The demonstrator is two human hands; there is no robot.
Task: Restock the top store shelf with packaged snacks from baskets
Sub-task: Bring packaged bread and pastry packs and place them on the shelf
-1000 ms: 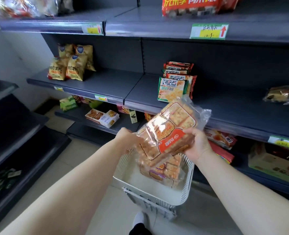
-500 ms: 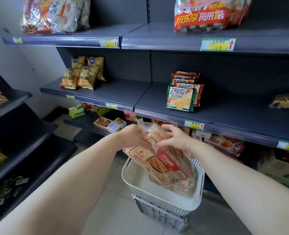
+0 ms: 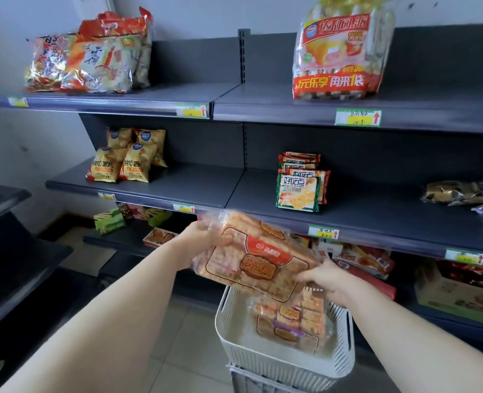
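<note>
Holding a cracker pack [image 3: 251, 262] over the white basket [image 3: 291, 367], well below the top shelf [image 3: 263, 100].
Bare room on that shelf between orange bags [image 3: 92, 61], left, and a red bag [image 3: 339, 52] reading "再来1袋", right; price tag [image 3: 358, 117] with red arrow on its edge. Left hand [image 3: 203, 236] fingers [image 3: 221, 240] curled round the pack's left end, right hand [image 3: 328, 282] gripping its right corner.

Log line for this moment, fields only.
left hand: grips cracker pack | right hand: grips same pack | pack: over white basket, below top shelf | basket: holds second pack
</note>
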